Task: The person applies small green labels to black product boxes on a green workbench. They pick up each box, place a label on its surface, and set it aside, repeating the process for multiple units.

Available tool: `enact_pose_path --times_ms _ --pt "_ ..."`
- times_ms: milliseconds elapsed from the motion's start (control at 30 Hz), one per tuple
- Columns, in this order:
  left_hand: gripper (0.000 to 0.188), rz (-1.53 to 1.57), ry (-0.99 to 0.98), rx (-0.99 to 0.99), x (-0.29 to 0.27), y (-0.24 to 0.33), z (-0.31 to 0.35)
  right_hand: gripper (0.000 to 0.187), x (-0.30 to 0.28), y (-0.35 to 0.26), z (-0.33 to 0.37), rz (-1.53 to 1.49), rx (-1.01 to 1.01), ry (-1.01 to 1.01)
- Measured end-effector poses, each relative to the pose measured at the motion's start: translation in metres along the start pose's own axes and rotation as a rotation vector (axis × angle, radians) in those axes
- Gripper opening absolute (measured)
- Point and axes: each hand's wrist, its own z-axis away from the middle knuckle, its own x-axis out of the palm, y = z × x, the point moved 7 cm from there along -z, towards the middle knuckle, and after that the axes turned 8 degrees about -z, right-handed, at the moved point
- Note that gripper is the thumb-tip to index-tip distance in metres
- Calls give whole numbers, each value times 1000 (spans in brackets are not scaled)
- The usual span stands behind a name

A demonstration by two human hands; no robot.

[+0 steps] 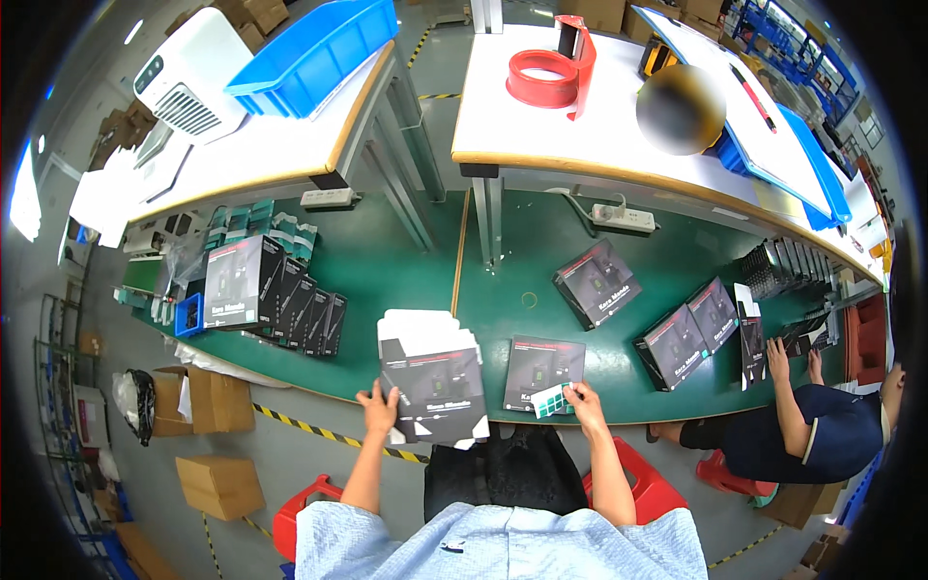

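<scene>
My left hand (380,408) rests against the left edge of a stack of flat black printed cartons (432,382) with white flaps. Its fingers are apart, and the stack reaches over the bench's front edge. Between the fingers and thumb of my right hand (586,402) is a small sheet of green-and-white stickers (553,400). That sheet is held over the lower right part of a black box (544,362), which lies face up on the green bench (406,280) in front of me.
Black boxes (232,280) stand in a row at left beside a small blue bin (189,315). More lie at right, including one black box (596,282). A co-worker (822,425) sits at far right. A raised white shelf (599,135) spans the back, carrying a red tape ring (541,79).
</scene>
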Motion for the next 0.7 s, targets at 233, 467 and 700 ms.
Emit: enact_pose_path --times_ms 233,467,700 --pt "58 8 -88 151 32 105 34 11 -63 30 38 -55 4 98" --pt "55 12 -116 212 79 179 67 12 -142 60 81 -306 69 246" --pt "73 72 -168 821 103 322 200 11 -155 42 100 -489 182 172"
